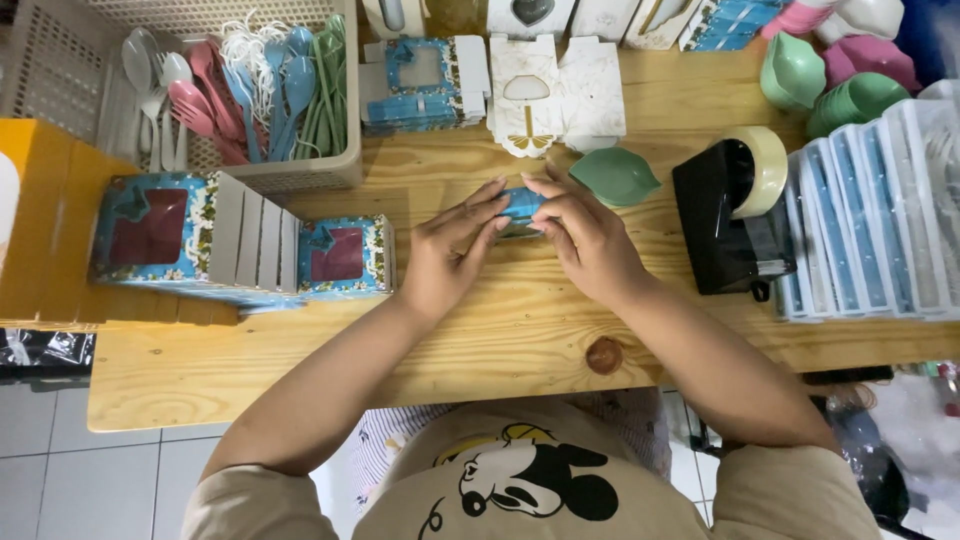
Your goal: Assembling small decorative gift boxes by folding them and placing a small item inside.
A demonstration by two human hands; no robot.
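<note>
Head view, looking down on a pale wooden table (500,330)

Item in hand: small blue box (521,208), patterned card, lying at table centre just in front of the person. Its long axis runs roughly left to right across the table; only a short middle stretch shows between the fingers.

Left hand (447,255): comes in from the lower left, fingers closed onto the left end of the small blue box, thumb underneath not visible.

Right hand (585,240): comes in from the lower right, fingers folded over the right end and top of the same box. Both hands clamp it between them, fingertips almost meeting over it; neither is plainly the nearer, each taking one end of the long axis.

Surroundings:
- green leaf-shaped dish (614,176), just beyond the right hand, apart from it
- black tape dispenser (728,215) with a pale roll, to the right, near the dish
- row of flat white-and-blue boxes (870,220) stood on edge, far right
- finished blue window boxes (240,240), left of the left hand, near but not touching
- beige basket (300,172) of plastic spoons and forks in pink, blue, green and white, upper left
- flat unfolded card blanks (555,90), beyond the hands at the table's far edge
- stacked pink and green dishes (850,70), upper right
</note>
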